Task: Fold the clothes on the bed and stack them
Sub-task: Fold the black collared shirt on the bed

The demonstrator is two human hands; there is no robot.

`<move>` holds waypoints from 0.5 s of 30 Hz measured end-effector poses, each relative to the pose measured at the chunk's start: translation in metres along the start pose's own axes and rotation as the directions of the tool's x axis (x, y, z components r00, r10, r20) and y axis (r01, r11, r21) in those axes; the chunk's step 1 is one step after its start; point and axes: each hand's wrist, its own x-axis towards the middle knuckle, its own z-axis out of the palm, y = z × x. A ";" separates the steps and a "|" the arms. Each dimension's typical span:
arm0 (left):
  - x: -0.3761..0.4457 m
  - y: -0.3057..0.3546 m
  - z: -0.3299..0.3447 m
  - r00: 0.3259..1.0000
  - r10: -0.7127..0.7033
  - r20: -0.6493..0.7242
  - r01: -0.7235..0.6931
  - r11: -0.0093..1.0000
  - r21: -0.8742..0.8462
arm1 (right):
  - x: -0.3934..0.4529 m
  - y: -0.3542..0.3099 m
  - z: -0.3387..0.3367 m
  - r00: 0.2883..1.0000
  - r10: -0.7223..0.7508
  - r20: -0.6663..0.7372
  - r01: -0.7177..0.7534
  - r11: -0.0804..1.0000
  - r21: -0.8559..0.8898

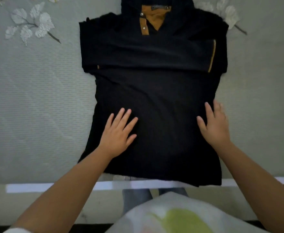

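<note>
Black sweater [154, 98] lies flat, front up, on grey bedsheet [37, 98] w/ pale leaf print; collar end is away from the person, hem end nearest, reaching the bed edge. Both sleeves are folded across the chest, forming a horizontal band well beyond both hands' fingertips. Tan placket w/ metal snaps [144, 26] sits at the neck, farthest from the hands; tan cuff trim [212, 56] shows at the band's end, ahead of the R hand. Left hand [119, 132] rests palm down on lower body of the garment, fingers straight and spread apart, not gripping; fabric extends on all sides of it. Right hand [215, 123] also lies flat, fingers extended and slightly apart, on the garment's R side edge; outer fingers appear to lie over the edge toward the sheet, but blur there, cannot tell exactly. Hands are level w/ each other, well apart, w/ a stretch of smooth black fabric between them. Both forearms are bare. Behind the wrists, the hem hangs just over a white strip [54, 187] along the bed edge. Nearest the person: light-coloured clothing w/ green patch [184, 219], blurred.
</note>
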 end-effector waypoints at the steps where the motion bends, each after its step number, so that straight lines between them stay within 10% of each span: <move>1: -0.018 0.008 0.007 0.999 0.008 0.038 -0.008 1.000 0.024 | -0.020 0.004 0.007 1.000 0.014 0.008 -0.014 1.000 0.020; 6: -0.098 0.027 0.036 0.959 -0.051 0.279 0.023 0.994 0.105 | -0.119 0.019 0.042 0.979 0.099 -0.179 -0.075 0.988 0.139; 15: -0.114 0.005 0.056 0.947 -0.293 0.134 0.296 0.955 -0.002 | -0.143 0.049 0.059 0.912 0.361 -0.195 -0.264 0.880 0.395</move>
